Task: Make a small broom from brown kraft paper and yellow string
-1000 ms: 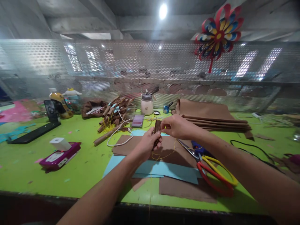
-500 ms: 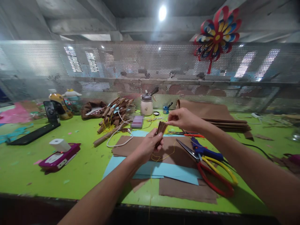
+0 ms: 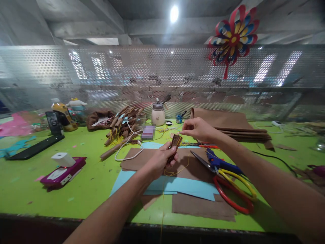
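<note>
My left hand (image 3: 162, 159) is closed round a folded bundle of pleated brown paper (image 3: 176, 142), held tilted above the table. A strip of yellow thread shows along the bundle's upper edge. Just above it, my right hand (image 3: 195, 129) pinches with thumb and forefinger, seemingly on the end of that thread; the strand is very thin there. More yellow thread (image 3: 188, 164) loops below the left hand and hangs over the table edge. Underneath lie brown paper sheets (image 3: 134, 159) and light blue paper (image 3: 177, 184). Large scissors (image 3: 235, 195) with red and yellow handles lie partly open beside the right forearm.
A blue-handled tool (image 3: 223, 162) lies by the scissors. Behind are finished-looking brown paper bundles (image 3: 124, 122), a lidded bottle (image 3: 158, 113), a small blue jar (image 3: 179, 118) and a brown paper roll (image 3: 220, 118). At left are a magenta power strip (image 3: 63, 173) and a phone (image 3: 53, 123).
The pleated bundle has tilted and lowered slightly in my left hand, opening a small gap below my right fingertips. My right hand keeps its pinch. The view has shifted slightly.
</note>
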